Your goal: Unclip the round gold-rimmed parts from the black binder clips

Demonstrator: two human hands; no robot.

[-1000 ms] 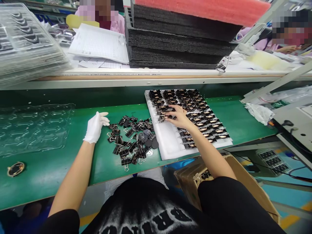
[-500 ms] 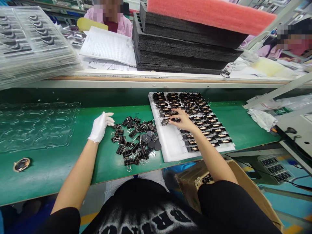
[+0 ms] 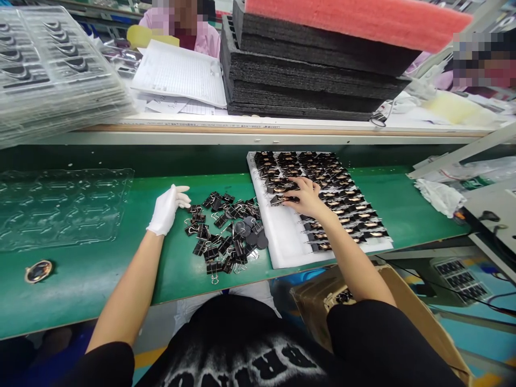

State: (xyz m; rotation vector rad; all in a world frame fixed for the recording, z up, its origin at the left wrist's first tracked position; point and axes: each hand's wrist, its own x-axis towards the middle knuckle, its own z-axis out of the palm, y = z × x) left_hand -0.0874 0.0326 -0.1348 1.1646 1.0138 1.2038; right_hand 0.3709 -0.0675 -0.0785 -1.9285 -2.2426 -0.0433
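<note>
My left hand (image 3: 164,208), in a white glove, rests at the left edge of a loose pile of black binder clips (image 3: 210,251). Its fingers are stretched out and hold nothing. My bare right hand (image 3: 307,198) is over the left column of a white foam tray (image 3: 287,244). Its thumb and fingers are curled around a binder clip (image 3: 278,200) at the front end of that column; the exact contact is partly hidden. Rows of clipped black parts with tan edges (image 3: 342,201) fill much of the tray. Dark round discs (image 3: 252,238) lie among the loose clips.
A clear plastic tray (image 3: 64,209) and an oval gold-rimmed piece (image 3: 39,271) lie on the green table at left. Black foam sheets (image 3: 314,80) are stacked on the shelf above. An open cardboard box (image 3: 407,301) stands below right. A person in pink sits opposite.
The view has shifted slightly. My right hand stays at the same spot on the foam tray, its fingers drawn in a little. My left hand has not visibly moved.
</note>
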